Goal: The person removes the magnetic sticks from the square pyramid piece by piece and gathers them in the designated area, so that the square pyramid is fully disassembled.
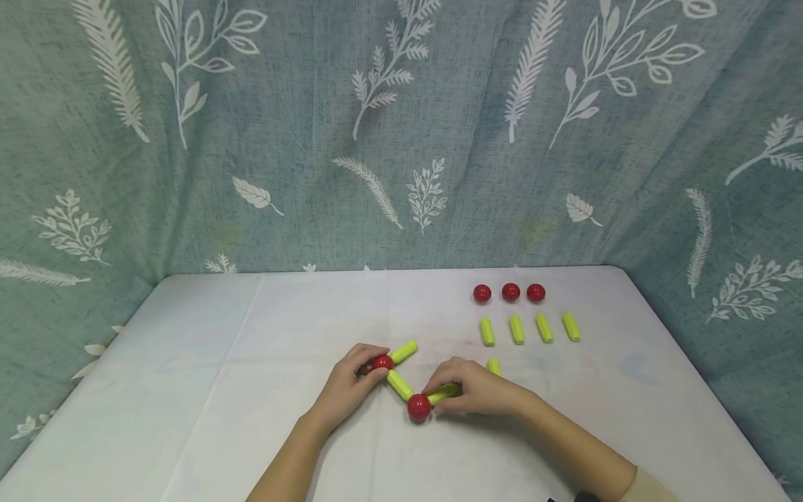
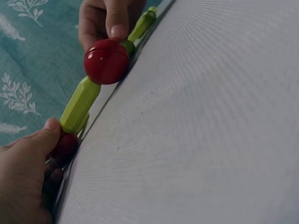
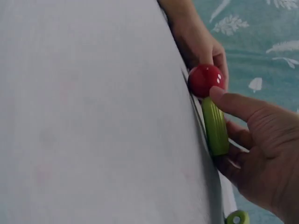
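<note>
My left hand (image 1: 353, 385) pinches a red ball (image 1: 382, 362) between thumb and fingers. From that ball one yellow-green rod (image 1: 404, 351) points away to the upper right. Another yellow-green rod (image 1: 399, 385) links it to a nearer red ball (image 1: 419, 408). My right hand (image 1: 472, 388) grips a third yellow-green rod (image 3: 215, 127), whose end meets the nearer ball. In the right wrist view, the thumb tip (image 3: 217, 92) lies against this ball (image 3: 205, 80). The left wrist view shows the grooved linking rod (image 2: 80, 104) running between the two balls.
At the back right of the white-covered table (image 1: 282, 314) sit three loose red balls (image 1: 511, 292). Several yellow-green rods (image 1: 517, 330) lie in a row before them. One more rod (image 1: 494, 366) lies just behind my right hand. A leaf-patterned green cloth (image 1: 314, 174) hangs behind the table.
</note>
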### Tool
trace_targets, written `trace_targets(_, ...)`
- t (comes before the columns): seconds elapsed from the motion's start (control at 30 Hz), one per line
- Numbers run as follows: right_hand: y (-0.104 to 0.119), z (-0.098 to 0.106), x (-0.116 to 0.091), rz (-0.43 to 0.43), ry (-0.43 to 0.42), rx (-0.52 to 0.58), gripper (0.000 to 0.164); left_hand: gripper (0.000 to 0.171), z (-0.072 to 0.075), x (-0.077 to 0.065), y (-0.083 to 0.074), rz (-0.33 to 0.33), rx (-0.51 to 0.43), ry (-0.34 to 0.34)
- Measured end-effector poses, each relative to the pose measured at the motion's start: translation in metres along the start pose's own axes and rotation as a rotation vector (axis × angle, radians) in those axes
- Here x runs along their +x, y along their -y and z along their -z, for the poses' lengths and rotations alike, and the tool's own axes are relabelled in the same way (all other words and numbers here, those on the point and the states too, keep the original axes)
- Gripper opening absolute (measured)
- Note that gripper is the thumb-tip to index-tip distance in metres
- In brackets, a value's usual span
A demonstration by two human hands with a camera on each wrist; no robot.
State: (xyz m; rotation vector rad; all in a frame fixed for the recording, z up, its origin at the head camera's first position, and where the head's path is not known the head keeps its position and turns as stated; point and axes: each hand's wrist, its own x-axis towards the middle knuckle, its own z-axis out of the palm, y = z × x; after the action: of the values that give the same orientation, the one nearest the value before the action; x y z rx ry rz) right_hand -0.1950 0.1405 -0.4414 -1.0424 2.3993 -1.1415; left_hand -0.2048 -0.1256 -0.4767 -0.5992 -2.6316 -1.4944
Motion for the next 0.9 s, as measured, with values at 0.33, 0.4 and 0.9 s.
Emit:
trace_targets(0.33, -0.006, -0.014, 0.001, 0.089, -0.027, 0.005, 0.009, 0.034, 0.0, -0.001, -0.002, 0.012, 0.007, 0.008)
trace_targets(0.4, -0.006, -0.015, 0.001, 0.095, -0.032, 0.001, 0.009, 0.034, 0.0, -0.001, -0.003, 0.015, 0.008, 0.01)
trace_targets(0.9, -0.007, -0.022, -0.009, 0.195, -0.124, -0.151, 0.009, 0.034, 0.0, 0.001, 0.001, 0.002, -0.01, -0.005)
